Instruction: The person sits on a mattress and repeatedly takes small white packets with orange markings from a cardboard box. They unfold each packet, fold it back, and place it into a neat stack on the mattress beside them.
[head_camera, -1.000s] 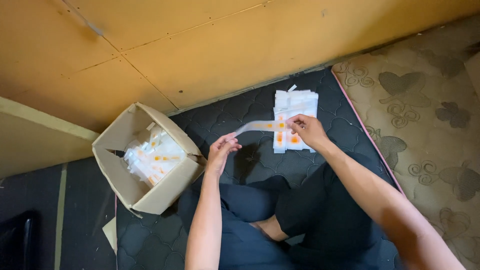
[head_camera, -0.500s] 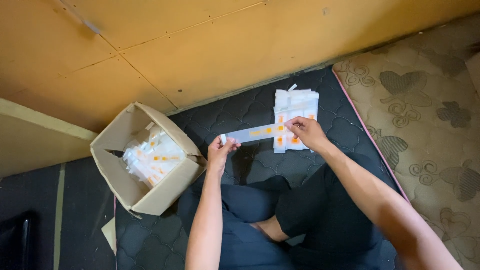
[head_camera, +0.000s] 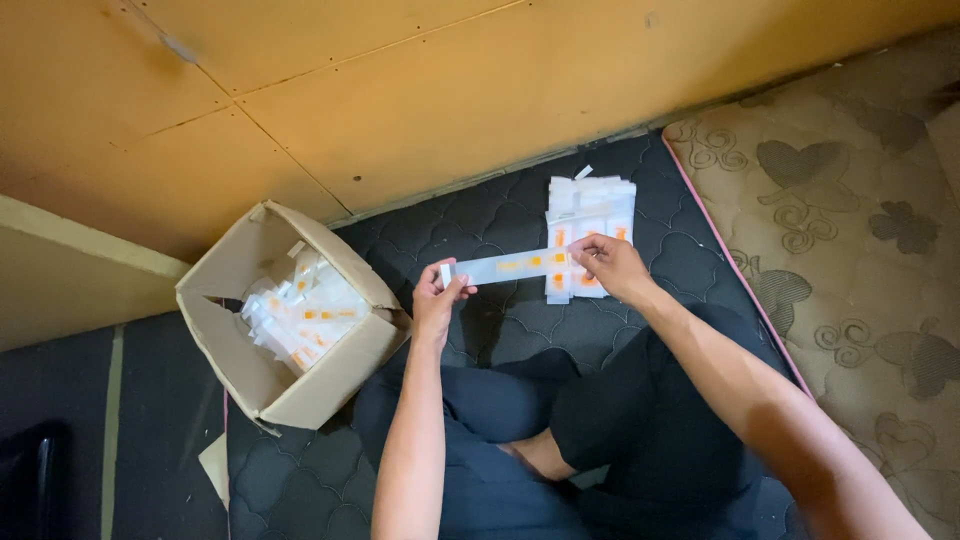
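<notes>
A long clear packet (head_camera: 505, 266) with orange marks is stretched level between the person's two hands, above the dark quilted mat (head_camera: 480, 215) and just in front of the crossed legs. The left hand (head_camera: 437, 300) pinches its end at nine o'clock, and the right hand (head_camera: 612, 266) grips the other end at three o'clock, over a pile of similar packets (head_camera: 588, 205) lying on the mat. At nine o'clock from the left hand stands an open cardboard box (head_camera: 240, 330) holding more such packets, and at three o'clock of the mat lies a patterned beige mattress (head_camera: 850, 200).
</notes>
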